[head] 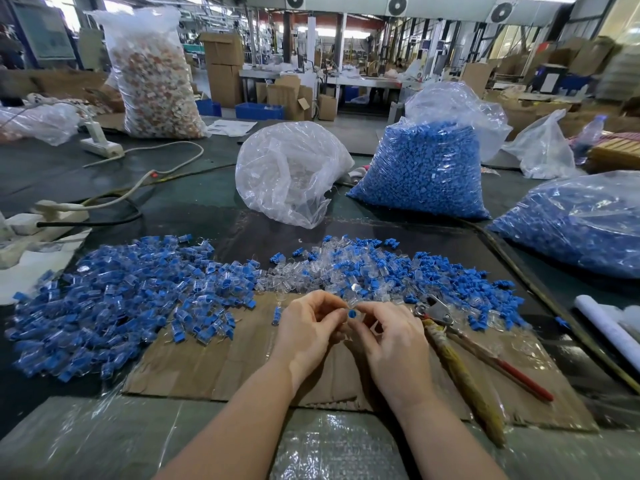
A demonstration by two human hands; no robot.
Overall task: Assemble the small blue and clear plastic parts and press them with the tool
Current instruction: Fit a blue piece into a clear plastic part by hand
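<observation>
My left hand and my right hand meet over the cardboard sheet. Between their fingertips sits a small blue part set in a clear plastic part; both hands pinch the pair. The pliers-like pressing tool, with wrapped handles, lies on the cardboard just right of my right hand. A heap of joined blue-and-clear pieces spreads at the left. Loose blue and clear parts lie ahead of my hands.
A clear bag of clear parts, an open bag of blue parts and another blue bag stand behind. Power strips and cables lie at the left. A white roll lies at the right edge.
</observation>
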